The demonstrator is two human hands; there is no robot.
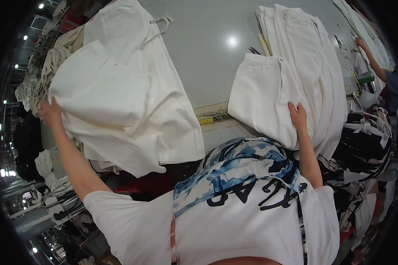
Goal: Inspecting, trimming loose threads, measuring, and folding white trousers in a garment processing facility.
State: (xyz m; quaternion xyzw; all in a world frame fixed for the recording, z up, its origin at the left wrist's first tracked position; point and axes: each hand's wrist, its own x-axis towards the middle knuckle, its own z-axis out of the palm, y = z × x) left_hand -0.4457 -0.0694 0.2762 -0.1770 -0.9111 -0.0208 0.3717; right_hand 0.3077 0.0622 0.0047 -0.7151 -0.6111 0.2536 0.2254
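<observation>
White garment (pixel 106 84), rumpled, at left; white trousers (pixel 260 90), folded, right.

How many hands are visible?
3: your left hand at the left white garment, your right hand on white trousers, a co-worker's hand upper right; others may be hidden.

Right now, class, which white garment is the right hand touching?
The folded garment overlapping the left side of the long stack at right; only this one has the right hand on it.

On bench (pixel 199 53): cloth pile (pixel 119 84) L side, pants (pixel 256 84) R side, other pants (pixel 327 84) just R of those; tape (pixel 206 120) btwn piles, nr front edge.
</observation>
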